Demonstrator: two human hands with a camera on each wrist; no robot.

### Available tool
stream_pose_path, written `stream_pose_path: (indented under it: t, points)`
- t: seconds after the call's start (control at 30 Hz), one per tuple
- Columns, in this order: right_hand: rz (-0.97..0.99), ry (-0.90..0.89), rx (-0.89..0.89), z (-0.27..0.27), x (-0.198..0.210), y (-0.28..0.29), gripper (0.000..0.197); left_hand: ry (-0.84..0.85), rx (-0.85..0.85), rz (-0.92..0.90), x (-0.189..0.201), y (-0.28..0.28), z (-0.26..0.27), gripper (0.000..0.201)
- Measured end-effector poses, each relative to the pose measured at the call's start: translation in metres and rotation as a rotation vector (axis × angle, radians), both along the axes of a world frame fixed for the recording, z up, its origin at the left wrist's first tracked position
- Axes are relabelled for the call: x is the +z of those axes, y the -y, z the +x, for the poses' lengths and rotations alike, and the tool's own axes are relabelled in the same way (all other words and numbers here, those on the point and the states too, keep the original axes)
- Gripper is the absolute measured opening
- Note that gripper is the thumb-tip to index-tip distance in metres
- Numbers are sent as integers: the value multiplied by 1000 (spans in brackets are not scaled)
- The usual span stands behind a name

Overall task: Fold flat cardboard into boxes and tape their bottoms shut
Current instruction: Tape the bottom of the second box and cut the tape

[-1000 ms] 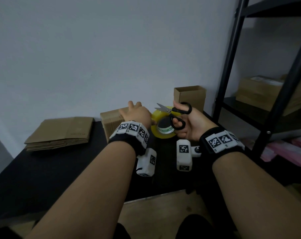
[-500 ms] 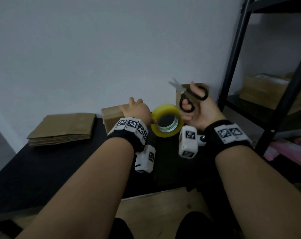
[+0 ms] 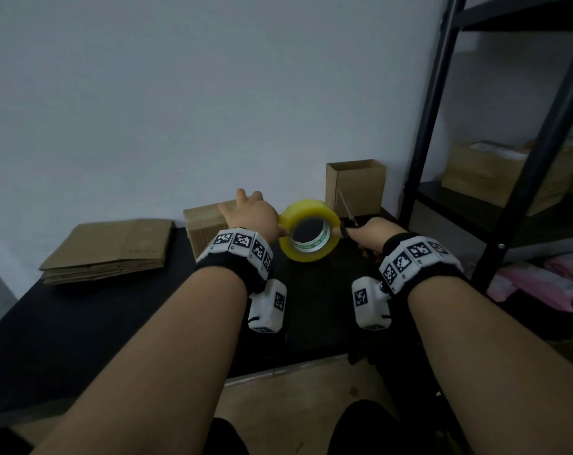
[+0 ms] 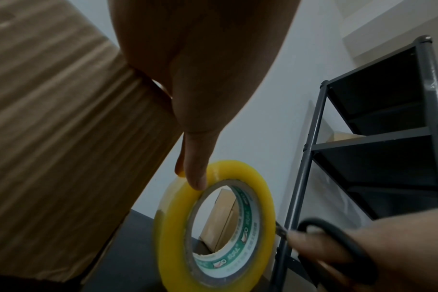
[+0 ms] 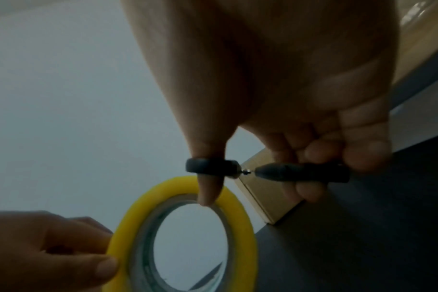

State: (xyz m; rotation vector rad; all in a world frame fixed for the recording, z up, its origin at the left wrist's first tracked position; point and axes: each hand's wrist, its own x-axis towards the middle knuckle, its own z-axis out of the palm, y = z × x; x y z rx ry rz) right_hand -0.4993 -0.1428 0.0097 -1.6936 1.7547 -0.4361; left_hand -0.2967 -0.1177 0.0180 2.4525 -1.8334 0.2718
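We note that the scissors [image 3: 347, 210], raised above the tape roll [image 3: 309, 229] half a second ago, have dropped behind it, blade up, the roll now upright between both hands over the black table [image 3: 91, 316]. The right hand [image 3: 369, 233] has its thumb through one black loop and its fingers curled round the other; whether it also bears the roll we cannot confirm. The left hand [image 3: 252, 213] lies on the folded box [image 3: 201, 224], its thumb reaching to the roll's yellow edge — the other fingers' posture is not visible. We judge a strip is about to be cut for the box bottom. Any free tape end is not discernible; motion blur softens the roll. Flat cardboard [image 3: 111, 246] waits at left, an erected box [image 3: 355, 185] stands behind.
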Motion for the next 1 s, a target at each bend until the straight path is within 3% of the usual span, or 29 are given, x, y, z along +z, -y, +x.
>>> stream_pose_path:
  t: [0.23, 0.33, 0.43, 0.5, 0.6, 0.7, 0.77, 0.83, 0.93, 1.0]
  points:
    - [27, -429, 22, -2, -12, 8, 62, -1, -21, -22, -1, -2, 1, 49]
    - [83, -437, 10, 3, -16, 11, 54, 1, -23, -31, -1, -4, 1, 51]
    - [111, -415, -34, 6, -16, 10, 71, 0, -27, -20, 0, -5, 1, 52]
    - [56, -402, -65, 6, -16, 10, 70, -4, -32, -12, 1, -5, 1, 52]
    - [-1, -315, -17, 3, -23, 11, 52, -16, -35, -14, 1, -5, 2, 52]
    - [-158, -129, -80, 4, -21, 10, 7, -28, -40, -10, 2, -6, 2, 53]
    - [-294, -104, -83, 9, -13, 7, 10, -36, -43, 3, 4, -8, 2, 53]
    - [-397, -20, -31, 16, -4, 4, 29, -35, -51, 5, 5, -9, 3, 52]
    - [-370, 95, 134, 27, 4, 2, 63, -25, -80, -14, 5, -15, 3, 47]
    - [-330, 109, 211, 34, 3, 3, 73, -19, -101, -23, 5, -19, 5, 46]
